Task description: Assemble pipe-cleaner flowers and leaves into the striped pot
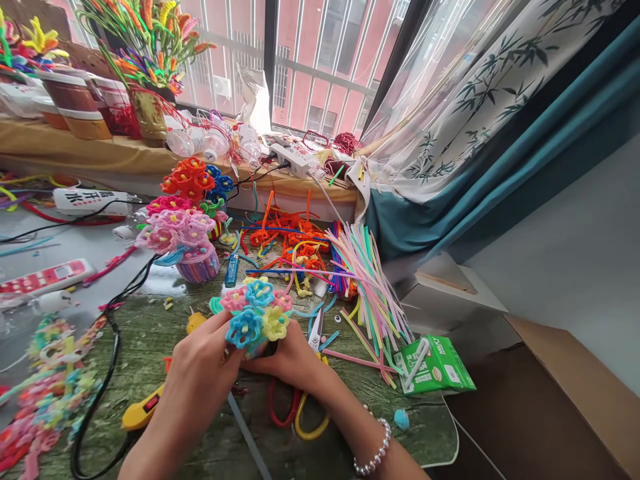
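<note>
A bunch of pipe-cleaner flowers in blue, pink and yellow sits between my hands. My left hand grips its lower side, and my right hand holds it from the other side. The stems are hidden by my fingers. Just below my right hand lie scissors with red and yellow handles. A yellow glue gun rests under my left hand. A pearl bracelet circles my right wrist.
A loose pastel pipe-cleaner bundle and an orange pipe-cleaner heap cover the green-patterned table. A pink flower pot stands behind my hands. A green carton lies at right, and a black cable runs along the left.
</note>
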Available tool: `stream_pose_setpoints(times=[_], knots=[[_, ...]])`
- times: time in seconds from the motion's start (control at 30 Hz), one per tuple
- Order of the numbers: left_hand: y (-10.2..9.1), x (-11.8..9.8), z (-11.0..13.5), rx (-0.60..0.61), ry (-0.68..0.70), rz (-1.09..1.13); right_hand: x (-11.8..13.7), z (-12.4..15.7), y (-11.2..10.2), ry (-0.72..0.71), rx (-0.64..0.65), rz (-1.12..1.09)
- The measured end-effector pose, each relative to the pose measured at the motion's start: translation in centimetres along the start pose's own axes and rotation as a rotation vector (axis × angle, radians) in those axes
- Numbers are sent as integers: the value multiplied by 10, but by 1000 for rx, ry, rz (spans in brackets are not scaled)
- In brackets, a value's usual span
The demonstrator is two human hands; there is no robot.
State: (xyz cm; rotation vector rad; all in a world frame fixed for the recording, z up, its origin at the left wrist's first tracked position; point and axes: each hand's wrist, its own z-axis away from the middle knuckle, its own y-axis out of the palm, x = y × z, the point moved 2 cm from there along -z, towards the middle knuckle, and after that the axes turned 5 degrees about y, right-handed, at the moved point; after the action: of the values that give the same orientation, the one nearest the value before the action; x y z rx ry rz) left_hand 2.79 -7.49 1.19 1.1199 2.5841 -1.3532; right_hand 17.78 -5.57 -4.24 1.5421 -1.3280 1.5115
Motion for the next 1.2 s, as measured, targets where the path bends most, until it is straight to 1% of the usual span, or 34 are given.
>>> stream_pose_setpoints(times=[0.1,0.2,0.27,0.37,0.53,0.63,0.73,0.83,0.97,1.2], knots=[[-2,1,1,-11,-76,29,3,0,-1,-3,-7,16],[-5,4,2,-73,-183,65,7,-1,-2,25,2,46],[-6,5,2,-96,-212,91,9,-2,-2,42,-6,51],[-6,6,1,-76,-244,114,9,-2,-3,60,-25,58],[-2,10,1,-102,-351,146,6,-2,-3,62,-27,71],[0,11,2,-94,-389,161,6,-2,-3,73,-26,81],[0,10,1,-82,-368,134,7,-3,-4,70,-41,88],[0,9,-1,-107,-331,134,7,-3,-4,53,-31,68],[-1,12,-3,-135,-333,142,3,-3,-5,99,-46,121],[-5,11,-7,-88,-239,129,4,-3,-6,70,-42,69]])
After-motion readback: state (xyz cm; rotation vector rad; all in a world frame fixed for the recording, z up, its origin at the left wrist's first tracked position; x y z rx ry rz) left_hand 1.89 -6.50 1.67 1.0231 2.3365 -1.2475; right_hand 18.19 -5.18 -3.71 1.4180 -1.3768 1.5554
